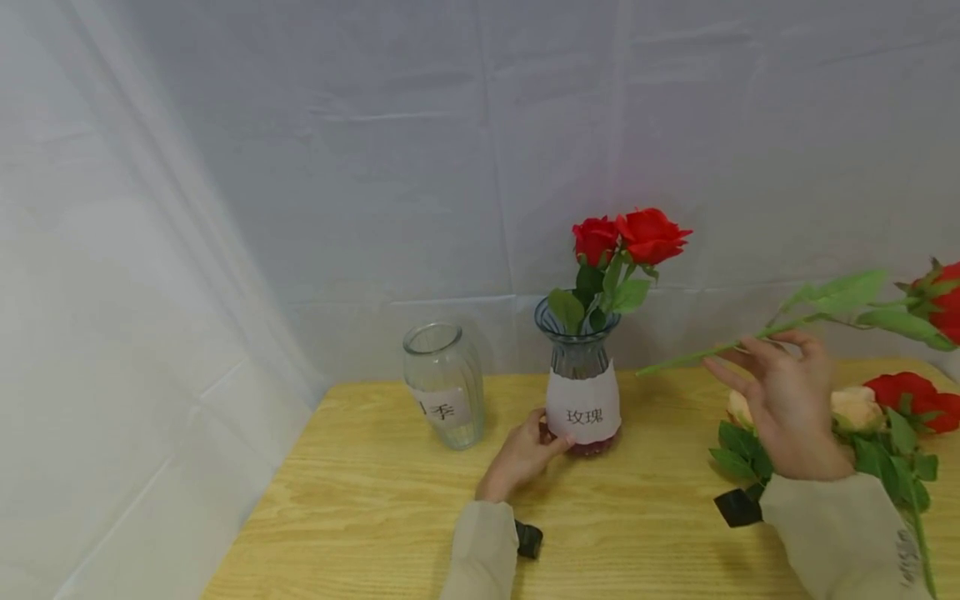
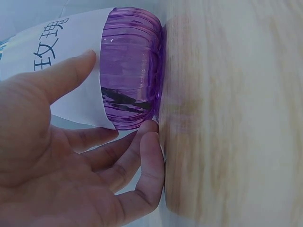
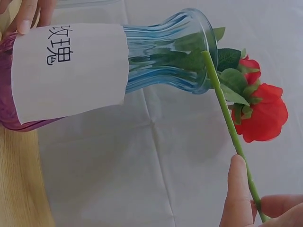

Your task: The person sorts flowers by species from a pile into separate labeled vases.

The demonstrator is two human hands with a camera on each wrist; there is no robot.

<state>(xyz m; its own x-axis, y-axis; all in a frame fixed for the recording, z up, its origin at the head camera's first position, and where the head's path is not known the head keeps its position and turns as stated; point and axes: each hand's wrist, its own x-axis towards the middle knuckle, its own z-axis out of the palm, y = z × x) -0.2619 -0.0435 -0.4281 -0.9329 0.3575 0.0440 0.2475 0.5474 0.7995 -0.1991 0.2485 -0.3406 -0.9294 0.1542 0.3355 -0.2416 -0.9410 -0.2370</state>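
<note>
My left hand (image 1: 525, 454) holds a glass vase (image 1: 579, 362) low down, thumb on its white paper label and fingers around the far side. The vase is bluish at the neck and purple at the base (image 2: 130, 71). Two red roses (image 1: 651, 236) with green leaves stand in it. To the right, my right hand (image 1: 795, 400) pinches the green stem of another red rose (image 1: 941, 304). That stem slants, its cut end pointing left toward the vase. In the right wrist view the stem (image 3: 229, 123) crosses in front of the vase rim; contact cannot be judged.
A clear glass vase (image 1: 446, 387) with a paper label stands left of the held one. Peach flowers (image 1: 858, 410) and a red flower (image 1: 911, 402) lie at the right of the wooden table (image 1: 360, 500), partly behind my right hand. A white sheet (image 1: 390, 167) hangs behind.
</note>
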